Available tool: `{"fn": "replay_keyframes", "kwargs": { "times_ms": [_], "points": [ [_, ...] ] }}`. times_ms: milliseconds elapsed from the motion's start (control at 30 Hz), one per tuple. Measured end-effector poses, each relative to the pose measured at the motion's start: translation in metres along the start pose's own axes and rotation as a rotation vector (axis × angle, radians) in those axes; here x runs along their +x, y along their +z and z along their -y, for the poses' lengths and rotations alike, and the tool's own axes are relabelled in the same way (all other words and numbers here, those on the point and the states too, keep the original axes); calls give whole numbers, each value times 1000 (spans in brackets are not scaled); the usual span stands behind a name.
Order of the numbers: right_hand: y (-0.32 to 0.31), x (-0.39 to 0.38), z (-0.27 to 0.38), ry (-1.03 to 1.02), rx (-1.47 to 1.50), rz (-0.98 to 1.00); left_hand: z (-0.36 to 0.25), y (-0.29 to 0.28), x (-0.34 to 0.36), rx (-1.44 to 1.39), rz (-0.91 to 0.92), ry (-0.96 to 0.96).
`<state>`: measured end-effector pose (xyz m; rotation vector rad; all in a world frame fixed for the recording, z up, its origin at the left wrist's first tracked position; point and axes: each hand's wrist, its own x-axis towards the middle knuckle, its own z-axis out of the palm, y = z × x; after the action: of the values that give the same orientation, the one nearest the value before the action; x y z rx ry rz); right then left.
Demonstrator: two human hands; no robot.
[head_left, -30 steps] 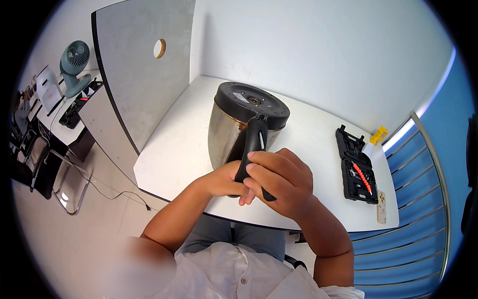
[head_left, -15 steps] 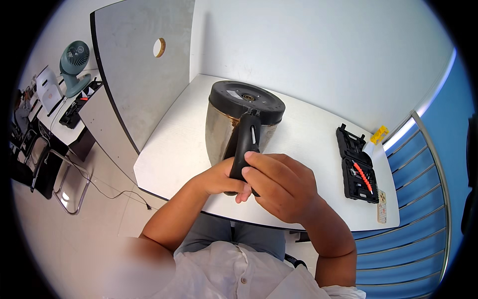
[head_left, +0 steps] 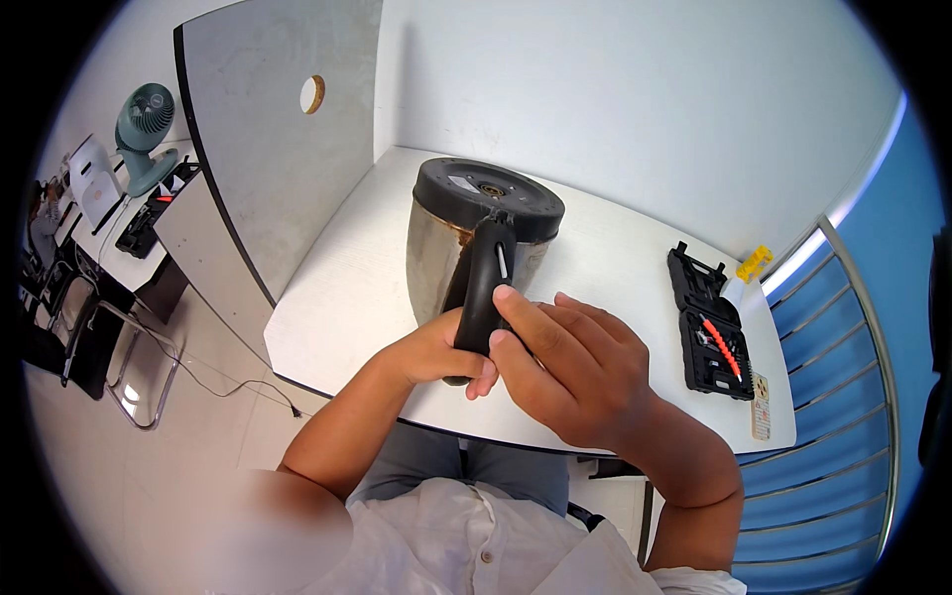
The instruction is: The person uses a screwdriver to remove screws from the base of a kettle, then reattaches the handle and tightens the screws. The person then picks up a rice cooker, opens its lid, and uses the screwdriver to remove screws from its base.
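An electric kettle (head_left: 433,260) with a worn steel body stands upside down on the white table, its round black base (head_left: 516,198) facing up. Its black handle (head_left: 486,268) points toward me and has a narrow slot with something light in it. My left hand (head_left: 436,349) is closed round the handle's lower end, thumb across the front. Against the handle's right side rest two fingertips of my right hand (head_left: 585,382); its other fingers are stretched out and apart. Part of the kettle's lower body is hidden behind my hands.
On the table's right lies an open black tool case (head_left: 709,342) holding a red flexible shaft (head_left: 722,349). A yellow-topped item (head_left: 756,262) and a pale remote-like strip (head_left: 761,409) lie near it. A metal railing (head_left: 863,307) runs along the right; a grey partition (head_left: 283,149) stands left.
My right hand has loosened and shifted slightly right, its fingers spreading away from the handle. The left hand keeps its grip, and the kettle stays in place.
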<state>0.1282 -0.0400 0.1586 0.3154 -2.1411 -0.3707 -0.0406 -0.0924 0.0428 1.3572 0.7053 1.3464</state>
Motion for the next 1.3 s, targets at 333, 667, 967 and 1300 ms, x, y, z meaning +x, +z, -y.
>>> {"fn": "replay_keyframes", "kwargs": {
  "times_ms": [333,667,967,1300],
  "points": [
    [19,-6,7,84,-74,-159,-8,8,3,-6,-50,-38],
    [24,-6,16,216,-13,-216,1,8,0,25,-44,-15],
    [-7,-2,14,145,-10,150,-4,8,-1,8,-50,-17],
    [-24,9,12,-25,-109,344,1,7,0,11,-61,-1]
  ]
}}
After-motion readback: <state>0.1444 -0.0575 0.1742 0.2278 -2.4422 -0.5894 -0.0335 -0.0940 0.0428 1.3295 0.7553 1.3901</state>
